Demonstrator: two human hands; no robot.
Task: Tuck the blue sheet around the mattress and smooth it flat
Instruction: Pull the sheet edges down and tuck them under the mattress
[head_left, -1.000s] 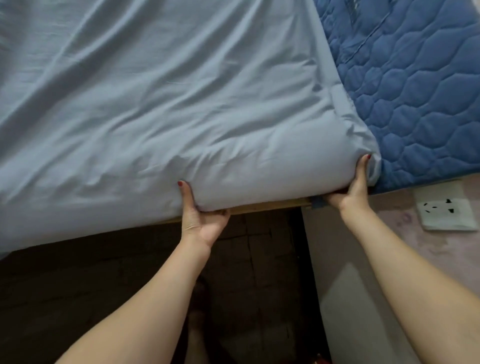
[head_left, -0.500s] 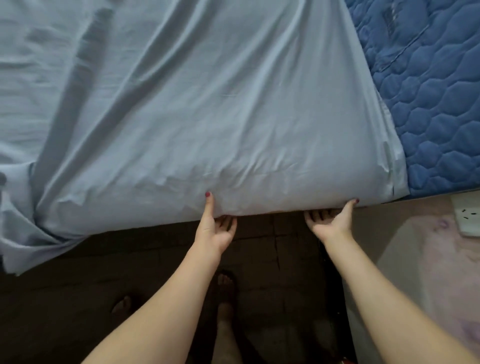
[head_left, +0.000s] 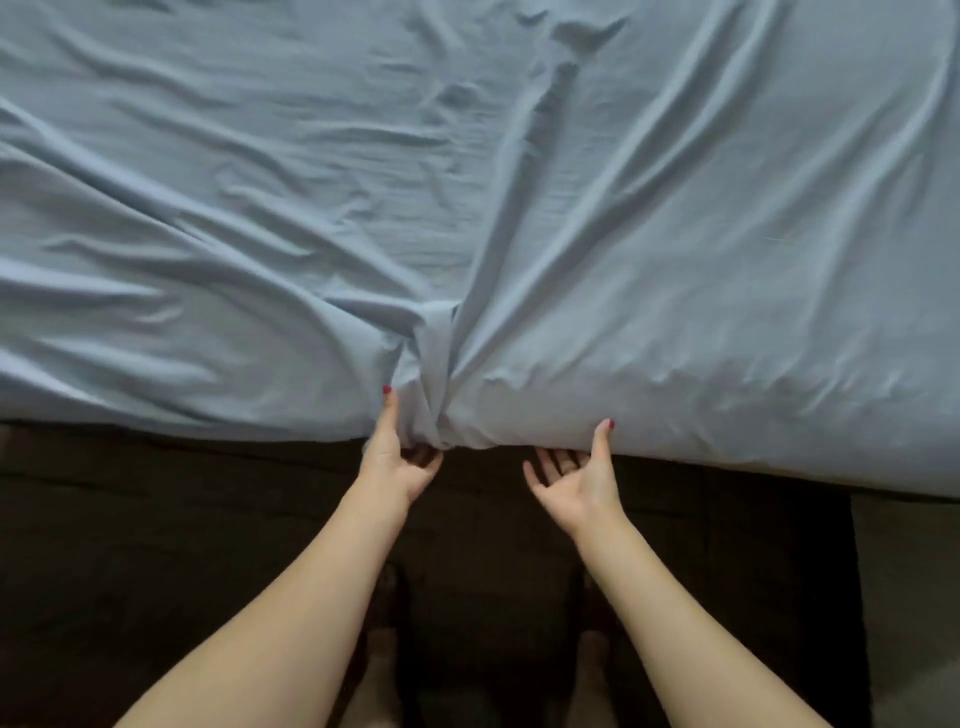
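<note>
The light blue sheet (head_left: 519, 182) covers the whole mattress, which is hidden beneath it. The sheet is wrinkled, and a bunched fold (head_left: 439, 374) runs down to the near edge. My left hand (head_left: 397, 457) grips that fold at the edge, thumb up against the sheet's side and fingers curled underneath. My right hand (head_left: 576, 480) is palm up just right of it. Its thumb lies against the sheet's hanging side, and its fingers are spread and relaxed below the edge.
Dark floor (head_left: 156, 545) lies below the bed edge. My bare feet (head_left: 379, 665) stand on it between my forearms. A paler strip of floor (head_left: 914, 597) shows at the far right.
My hands and the view have shifted left along the bed edge, so the quilted mattress corner is out of sight. My left hand now holds a bunched fold, and my right hand has slipped lower.
</note>
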